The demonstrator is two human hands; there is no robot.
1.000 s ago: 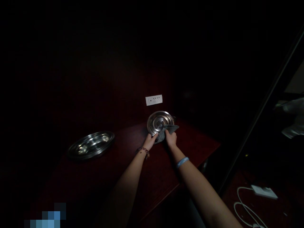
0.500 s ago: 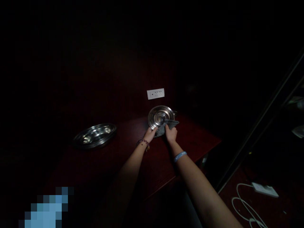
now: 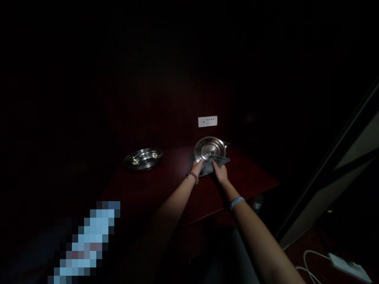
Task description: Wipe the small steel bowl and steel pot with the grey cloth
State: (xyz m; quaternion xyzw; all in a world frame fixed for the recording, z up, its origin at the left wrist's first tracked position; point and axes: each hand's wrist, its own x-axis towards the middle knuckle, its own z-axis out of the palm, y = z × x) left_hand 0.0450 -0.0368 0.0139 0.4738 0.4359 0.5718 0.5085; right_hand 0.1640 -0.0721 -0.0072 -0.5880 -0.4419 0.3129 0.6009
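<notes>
Tilted up toward me above the tabletop is a shiny round steel plate (image 3: 207,146) with concentric rings. My left hand (image 3: 197,167), a beaded bracelet on its wrist, grips the plate's lower left rim with the thumb on the inner face. My right hand (image 3: 220,172), with a light blue band at the wrist, is closed on a grey cloth (image 3: 207,167), thumb on top. The cloth is bunched over the plate's lower edge and hides part of it. Behind the plate, on its right, a small shiny metal piece (image 3: 227,144) peeks out.
More shiny steel dishes (image 3: 143,159), seemingly stacked, sit on the dark red table (image 3: 174,189) to the left. A white socket panel (image 3: 207,121) is on the wall behind. At lower right, a white power strip (image 3: 349,268) and its cable lie on the floor.
The view has shifted, so the table, dishes and socket appear further right. Both hands keep their hold on the plate and cloth; the cloth lies slightly lower against the plate.
</notes>
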